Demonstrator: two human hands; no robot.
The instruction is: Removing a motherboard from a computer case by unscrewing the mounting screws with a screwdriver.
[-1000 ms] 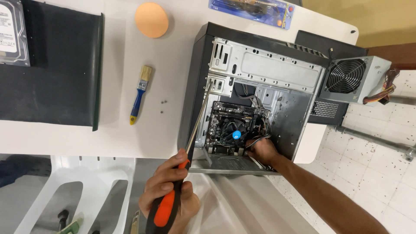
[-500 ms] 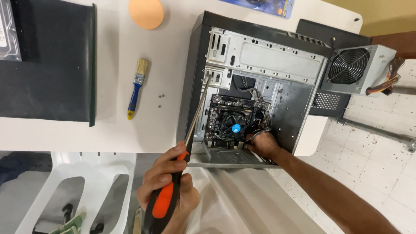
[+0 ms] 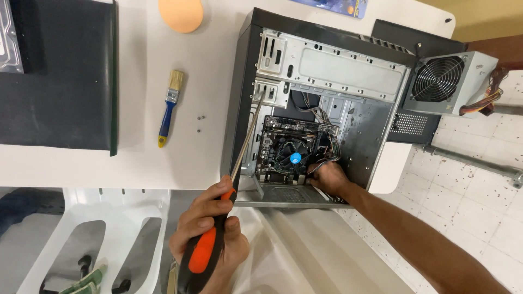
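Orange and black, the long screwdriver (image 3: 218,228) is gripped tight in the left hand (image 3: 207,234), its tip kept straight at the open computer case (image 3: 321,109) on the table, while wires are pinched by the right hand (image 3: 329,179) beside the motherboard (image 3: 294,149).

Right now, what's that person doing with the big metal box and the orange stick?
A person is working inside an open computer case lying on a white table. The left hand grips a long screwdriver by its orange and black handle, with the tip up at the metal frame near the top of the case. The right hand reaches inside, next to the board with the round fan. A power supply box sits beside the case, and a small paintbrush lies on the table.
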